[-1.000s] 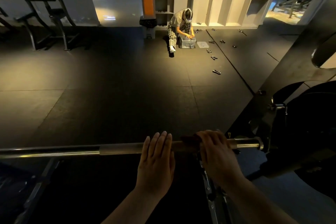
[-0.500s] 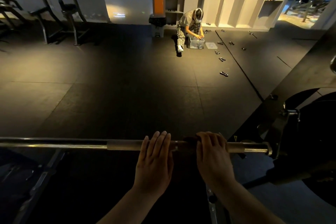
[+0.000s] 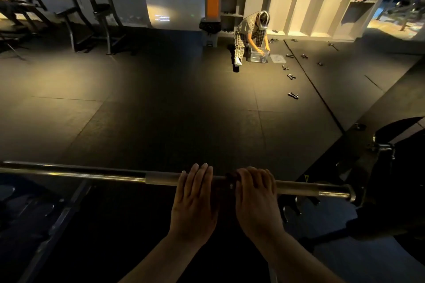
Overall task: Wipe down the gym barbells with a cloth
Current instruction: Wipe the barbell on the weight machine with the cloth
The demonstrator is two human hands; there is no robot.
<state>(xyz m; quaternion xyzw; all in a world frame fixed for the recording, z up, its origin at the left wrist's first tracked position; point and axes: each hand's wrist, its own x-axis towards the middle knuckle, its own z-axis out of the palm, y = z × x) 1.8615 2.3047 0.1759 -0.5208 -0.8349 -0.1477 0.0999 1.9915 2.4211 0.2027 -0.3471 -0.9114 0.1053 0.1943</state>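
Observation:
A steel barbell (image 3: 92,173) runs across the lower part of the head view, from the left edge to a black weight plate (image 3: 404,190) on the right. My left hand (image 3: 195,200) lies flat on the bar with straight fingers. Just to its right, my right hand (image 3: 257,200) curls over the bar and grips a dark cloth (image 3: 230,178), which shows as a small fold between the two hands. Most of the cloth is hidden under my right hand.
A dark rack frame (image 3: 46,225) stands below the bar at left. Across the black rubber floor a person (image 3: 250,37) crouches over a clear plastic box (image 3: 259,56), with several small clamps (image 3: 293,95) scattered nearby. Grey cubby shelves (image 3: 299,2) and a bench (image 3: 92,14) line the far wall.
Both hands have slid a little left along the bar together with the cloth. The camera has turned, so the bar and the plate sit further right in view.

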